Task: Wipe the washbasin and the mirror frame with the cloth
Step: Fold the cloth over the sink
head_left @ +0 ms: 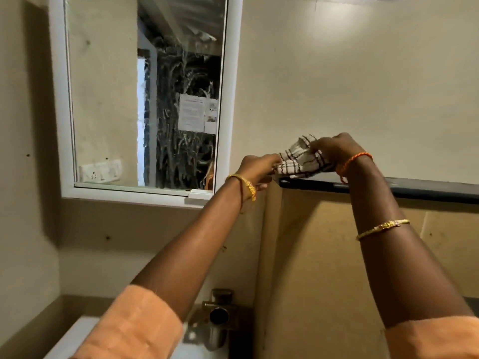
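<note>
A white cloth with dark brown checks [300, 159] is bunched between both hands, just above the left end of a dark ledge [414, 189]. My left hand [255, 169] grips its left end. My right hand [337, 149] grips its right end from above. The mirror with a white frame [228, 99] hangs on the wall to the left of the hands. The glass shows streaks and smears. Only the white rim of the washbasin [75, 335] shows at the bottom left, partly hidden by my left sleeve.
A metal tap [220, 314] sticks out of the wall above the basin, under my left forearm. A beige partition [324, 255] topped by the dark ledge stands to the right. Beige walls close in on the left and behind.
</note>
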